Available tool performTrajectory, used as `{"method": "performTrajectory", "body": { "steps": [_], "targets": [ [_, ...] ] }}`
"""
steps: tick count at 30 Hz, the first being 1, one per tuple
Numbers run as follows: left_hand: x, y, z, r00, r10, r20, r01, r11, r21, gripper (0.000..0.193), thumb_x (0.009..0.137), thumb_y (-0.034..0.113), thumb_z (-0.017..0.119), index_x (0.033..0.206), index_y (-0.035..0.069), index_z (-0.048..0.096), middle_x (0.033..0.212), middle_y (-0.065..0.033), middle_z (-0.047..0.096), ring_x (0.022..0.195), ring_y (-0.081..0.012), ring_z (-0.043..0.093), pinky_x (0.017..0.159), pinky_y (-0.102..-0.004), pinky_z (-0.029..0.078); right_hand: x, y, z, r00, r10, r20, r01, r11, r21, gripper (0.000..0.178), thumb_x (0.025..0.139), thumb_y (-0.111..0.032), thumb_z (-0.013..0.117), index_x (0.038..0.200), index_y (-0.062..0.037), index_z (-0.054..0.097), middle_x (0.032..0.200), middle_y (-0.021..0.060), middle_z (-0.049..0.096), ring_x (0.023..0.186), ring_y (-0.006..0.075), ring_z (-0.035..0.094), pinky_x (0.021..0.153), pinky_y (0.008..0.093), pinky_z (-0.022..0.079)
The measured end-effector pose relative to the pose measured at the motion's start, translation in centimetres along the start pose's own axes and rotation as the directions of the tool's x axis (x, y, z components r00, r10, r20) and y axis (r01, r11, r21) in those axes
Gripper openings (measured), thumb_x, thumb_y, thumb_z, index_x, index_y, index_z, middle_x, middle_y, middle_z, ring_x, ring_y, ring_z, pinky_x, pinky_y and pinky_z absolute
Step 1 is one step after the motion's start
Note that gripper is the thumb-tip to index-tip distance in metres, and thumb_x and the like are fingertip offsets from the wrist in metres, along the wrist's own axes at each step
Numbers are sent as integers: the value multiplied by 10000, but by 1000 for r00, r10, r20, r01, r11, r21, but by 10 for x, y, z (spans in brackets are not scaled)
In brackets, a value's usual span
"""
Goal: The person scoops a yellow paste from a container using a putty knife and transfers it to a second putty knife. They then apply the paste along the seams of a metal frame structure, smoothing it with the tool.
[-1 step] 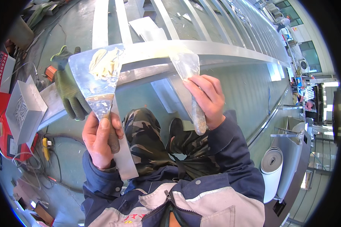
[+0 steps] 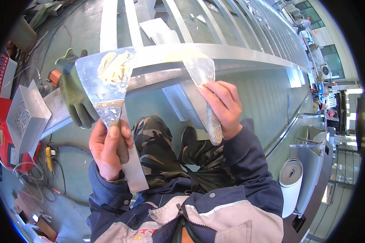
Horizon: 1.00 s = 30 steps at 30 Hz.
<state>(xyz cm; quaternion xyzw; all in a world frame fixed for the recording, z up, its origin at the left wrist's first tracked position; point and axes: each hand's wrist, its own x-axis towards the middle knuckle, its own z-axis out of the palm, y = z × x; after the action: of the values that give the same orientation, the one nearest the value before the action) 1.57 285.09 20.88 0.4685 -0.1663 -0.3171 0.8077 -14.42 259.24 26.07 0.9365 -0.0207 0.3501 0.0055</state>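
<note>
My left hand (image 2: 110,148) is closed round the handle of a wide putty knife (image 2: 105,91), whose blade points away from me. A lump of cream-coloured putty (image 2: 111,68) lies on the upper part of that blade. My right hand (image 2: 223,107) grips a narrower putty knife (image 2: 202,73) by its worn handle. The top edge of its blade meets a pale, smeared stretch of the long white metal frame (image 2: 247,54); whether it presses on it I cannot tell. Behind the wide blade, a green work glove (image 2: 75,97) lies on a beam.
At the left stand an open box of small metal fasteners (image 2: 24,115), a red machine (image 2: 2,139) and a yellow device (image 2: 49,158) among cables. Metal slats stretch away beyond the frame. A white roll (image 2: 291,182) stands at the right, and a flat metal strip (image 2: 136,176) lies near my left leg.
</note>
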Motion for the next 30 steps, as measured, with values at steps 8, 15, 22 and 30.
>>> {"method": "performTrajectory", "body": {
  "steps": [8,15,22,30],
  "targets": [
    [0,5,0,997,-54,46,55,998,-20,244,1082,163,548,1248,-12,584,973,-64,654,768,-108,587,684,-259,497,14,-12,-29,999,36,16,-38,993,111,350,763,37,739,1111,1,739,1119,160,695,961,311,665,812,374,563],
    [2,1,3,993,-93,66,94,995,-13,244,1078,103,545,1284,-26,574,971,-49,664,770,-85,595,685,-246,499,48,-43,-39,897,436,65,-382,695,610,233,966,21,652,1199,35,645,1138,165,677,1015,221,652,915,328,512],
    [1,0,8,993,-98,69,85,980,181,285,1076,122,557,1313,-36,561,976,-54,655,790,-88,578,700,-244,485,75,-43,-20,984,175,21,-164,871,463,248,923,74,662,1166,26,672,1123,154,692,989,236,676,882,321,528],
    [2,2,14,994,-92,60,69,950,304,265,1076,108,549,1293,-42,575,969,-44,655,779,-73,573,711,-228,486,75,-65,-11,998,68,20,-70,920,386,326,775,110,762,1080,18,698,1020,155,700,864,320,706,758,364,578]
  ]
}}
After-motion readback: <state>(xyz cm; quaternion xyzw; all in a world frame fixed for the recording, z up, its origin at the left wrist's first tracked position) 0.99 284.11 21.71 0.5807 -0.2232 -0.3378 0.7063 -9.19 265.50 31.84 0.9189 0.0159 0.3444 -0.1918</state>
